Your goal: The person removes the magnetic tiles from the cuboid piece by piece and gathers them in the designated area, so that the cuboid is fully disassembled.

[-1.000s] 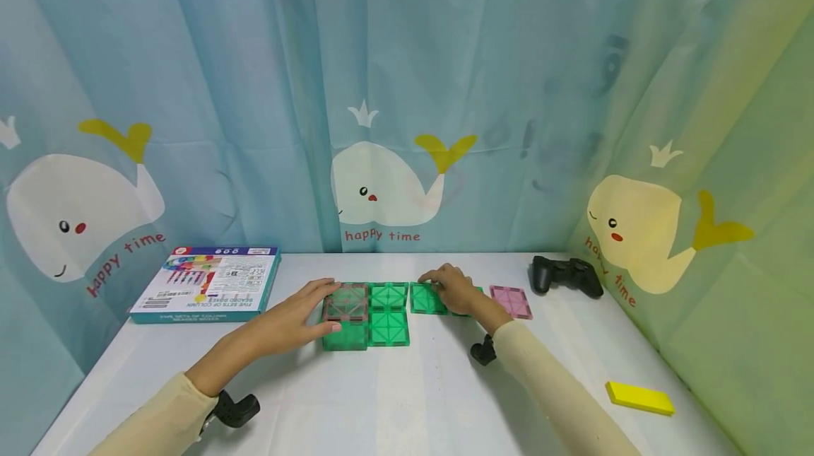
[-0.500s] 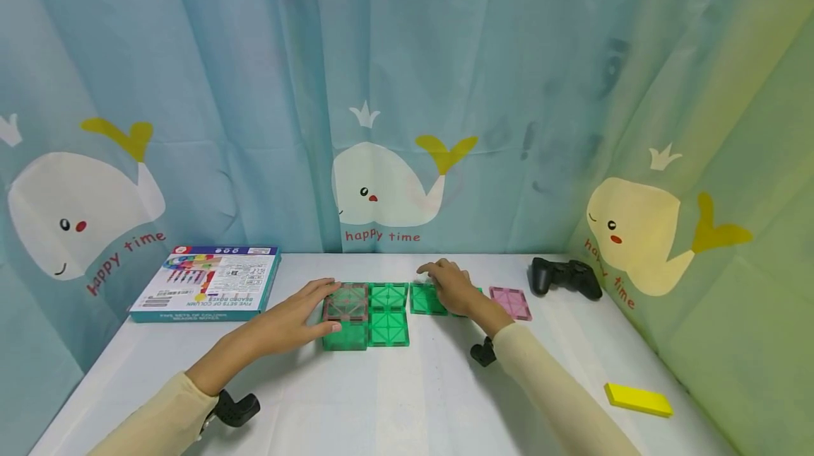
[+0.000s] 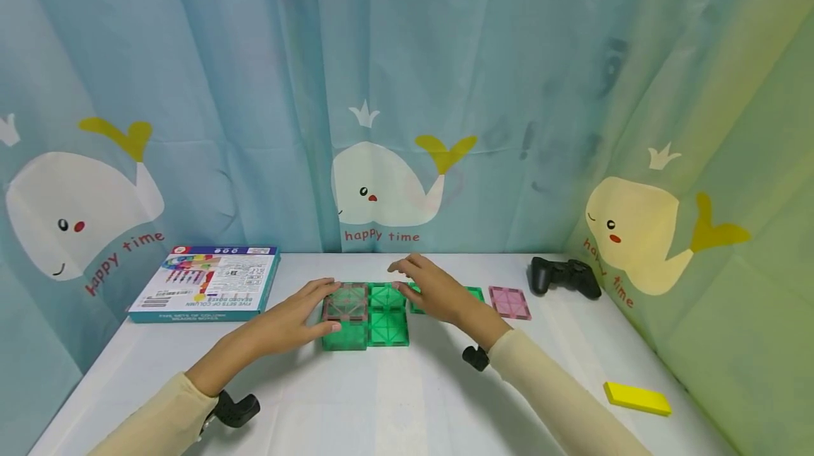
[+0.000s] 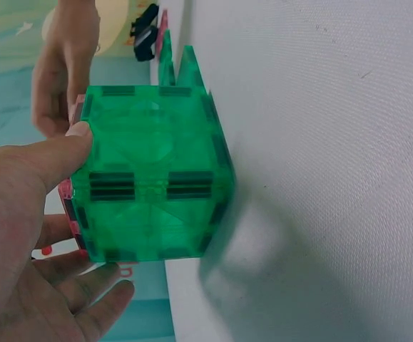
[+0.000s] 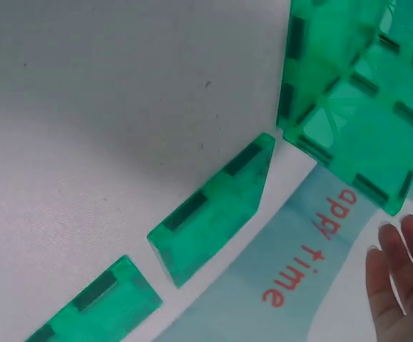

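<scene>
A box shape of translucent green magnetic tiles (image 4: 149,214), with a pink tile (image 3: 345,302) on top, stands mid-table in the head view. My left hand (image 3: 289,322) holds its left side, thumb at the near top edge and fingers at the far side. Two more green tile faces (image 3: 389,329) adjoin it on the right. Over these, my right hand (image 3: 439,291) hangs with loosely bent fingers and thumb apart, holding nothing. In the right wrist view its fingers (image 5: 399,278) show beside the green box. Loose green tiles (image 5: 213,214) lie behind and beneath that hand, partly hidden.
A separate pink tile (image 3: 510,302) lies right of the green ones, with a black game controller (image 3: 564,278) beyond it. A yellow block (image 3: 637,398) is at the table's right edge. At the back left lies a flat printed cardboard box (image 3: 206,285). A curtain hangs behind.
My right hand has lifted off the loose green tiles and moved left to the green structure, its thumb now spread from the fingers. The left hand has stayed in place.
</scene>
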### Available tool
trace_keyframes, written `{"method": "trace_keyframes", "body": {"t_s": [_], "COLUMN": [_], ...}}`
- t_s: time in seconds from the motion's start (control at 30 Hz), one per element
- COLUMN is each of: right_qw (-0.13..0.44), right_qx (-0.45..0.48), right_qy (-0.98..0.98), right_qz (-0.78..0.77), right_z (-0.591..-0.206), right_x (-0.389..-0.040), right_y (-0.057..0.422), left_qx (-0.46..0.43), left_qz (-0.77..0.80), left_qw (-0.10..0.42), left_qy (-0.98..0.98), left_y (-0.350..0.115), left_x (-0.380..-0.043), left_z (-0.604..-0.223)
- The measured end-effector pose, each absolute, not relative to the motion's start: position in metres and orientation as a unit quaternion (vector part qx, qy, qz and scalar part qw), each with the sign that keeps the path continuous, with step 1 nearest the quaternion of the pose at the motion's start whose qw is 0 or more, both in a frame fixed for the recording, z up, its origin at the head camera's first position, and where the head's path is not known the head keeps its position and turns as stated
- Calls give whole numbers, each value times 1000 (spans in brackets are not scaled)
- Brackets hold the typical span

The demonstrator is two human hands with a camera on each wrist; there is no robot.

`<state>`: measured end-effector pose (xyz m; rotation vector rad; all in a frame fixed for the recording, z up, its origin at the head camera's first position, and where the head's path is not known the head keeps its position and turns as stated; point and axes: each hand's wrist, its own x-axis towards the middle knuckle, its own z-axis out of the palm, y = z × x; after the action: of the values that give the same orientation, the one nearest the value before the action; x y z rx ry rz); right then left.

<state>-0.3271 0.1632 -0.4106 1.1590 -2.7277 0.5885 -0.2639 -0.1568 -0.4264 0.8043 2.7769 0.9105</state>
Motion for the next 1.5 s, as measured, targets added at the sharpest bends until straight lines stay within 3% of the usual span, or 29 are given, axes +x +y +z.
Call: {"method": "trace_keyframes", "body": {"t_s": [0.17, 0.47, 1.5], "right_qw": [137, 182, 202], "right_qx": [444, 462, 481], "right_qy": [-879, -867, -852], "right_qz": [111, 52, 54], "right_z": [-419, -432, -439], "right_x": [-325, -326, -320], "right_y": [156, 156, 165], "left_qx": [264, 267, 264], "left_qz": [299, 299, 280], "left_qw": [56, 60, 60], "left_qy": [915, 914, 921], "left_y": [-157, -156, -156], "left_x": [-264, -263, -264], "left_z": [-426, -424, -423]}}
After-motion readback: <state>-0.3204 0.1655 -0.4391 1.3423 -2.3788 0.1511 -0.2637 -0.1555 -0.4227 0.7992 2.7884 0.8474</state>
